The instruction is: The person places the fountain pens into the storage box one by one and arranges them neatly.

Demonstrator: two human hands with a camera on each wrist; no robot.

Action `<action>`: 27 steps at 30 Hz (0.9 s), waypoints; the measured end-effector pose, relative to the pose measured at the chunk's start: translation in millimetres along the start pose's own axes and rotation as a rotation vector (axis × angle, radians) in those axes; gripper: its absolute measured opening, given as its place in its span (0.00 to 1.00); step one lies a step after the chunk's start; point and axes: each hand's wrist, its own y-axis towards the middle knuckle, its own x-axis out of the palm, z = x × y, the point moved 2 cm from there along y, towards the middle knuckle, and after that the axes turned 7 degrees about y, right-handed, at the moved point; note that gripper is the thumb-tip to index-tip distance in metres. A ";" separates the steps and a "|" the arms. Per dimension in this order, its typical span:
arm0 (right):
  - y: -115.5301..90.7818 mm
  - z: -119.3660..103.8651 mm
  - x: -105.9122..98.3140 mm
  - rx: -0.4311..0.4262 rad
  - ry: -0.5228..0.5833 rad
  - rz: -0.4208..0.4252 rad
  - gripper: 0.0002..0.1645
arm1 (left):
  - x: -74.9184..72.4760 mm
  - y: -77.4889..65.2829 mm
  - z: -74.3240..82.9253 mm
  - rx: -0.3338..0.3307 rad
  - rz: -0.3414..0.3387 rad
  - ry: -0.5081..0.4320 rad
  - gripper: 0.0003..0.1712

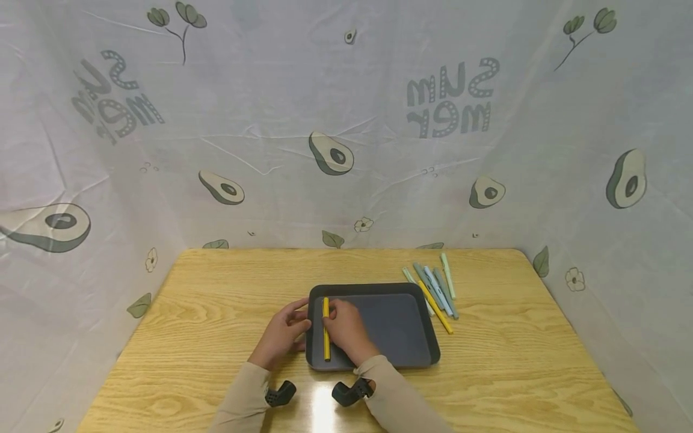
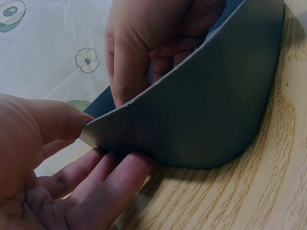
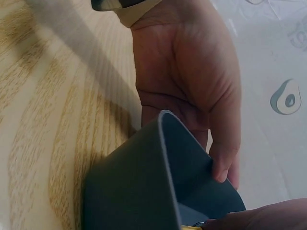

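Observation:
A dark grey rectangular tray (image 1: 395, 328) sits on the wooden table in the head view. My left hand (image 1: 277, 335) holds its left side; in the left wrist view the thumb (image 2: 67, 120) is at the rim and the fingertips (image 2: 132, 172) rest against the outer wall. Inside the tray, my right hand (image 1: 349, 328) pinches a yellow pen (image 1: 326, 346) that lies lengthwise along the left wall. Its fingertips are hidden behind that wall in the left wrist view. At the lower edge of the right wrist view, only a sliver of the yellow pen (image 3: 191, 227) shows.
Right of the tray lies a loose bunch of several pens: another yellow pen (image 1: 436, 308), a light blue pen (image 1: 437, 290), a pale green pen (image 1: 448, 275) and grey-green ones. The yellow pen lies close to the tray's right rim. A printed curtain (image 1: 271, 198) hangs behind the table (image 1: 227, 276).

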 end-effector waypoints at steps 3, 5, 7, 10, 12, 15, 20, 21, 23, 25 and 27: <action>-1.0 -0.2 0.9 -0.008 -0.034 0.002 0.19 | 0.5 0.1 0.4 -0.003 0.003 0.005 0.32; -1.4 0.1 1.5 -0.008 -0.024 0.002 0.19 | 0.7 0.3 0.8 -0.004 0.004 0.008 0.32; -1.8 1.1 2.3 0.003 0.002 -0.003 0.19 | 0.7 0.5 1.2 -0.006 0.007 0.012 0.32; -1.8 2.6 2.7 0.013 0.024 -0.006 0.19 | 0.4 0.4 1.5 -0.004 0.009 0.021 0.32; -2.4 3.7 2.3 0.015 0.043 -0.012 0.19 | 0.1 0.2 1.3 -0.003 0.008 0.025 0.32; -4.8 4.0 -1.9 0.012 0.072 -0.035 0.19 | 0.2 -0.2 1.0 0.000 0.002 0.024 0.32; -14.8 3.3 -22.2 -0.041 0.076 -0.066 0.18 | 0.2 -1.4 1.0 0.004 -0.011 0.008 0.32; -17.2 3.3 -28.7 -0.055 0.070 -0.063 0.18 | 0.2 -1.6 0.9 0.005 -0.012 0.008 0.32; -21.8 3.0 -43.6 -0.085 0.069 -0.055 0.17 | 0.0 -1.8 0.8 0.008 -0.013 0.009 0.32; -26.1 3.0 -60.3 -0.113 0.069 -0.038 0.15 | 0.0 -2.0 0.8 0.009 -0.012 0.013 0.32; -30.3 4.3 -78.0 -0.136 0.069 -0.008 0.14 | 0.0 -2.1 1.0 0.010 -0.010 0.015 0.32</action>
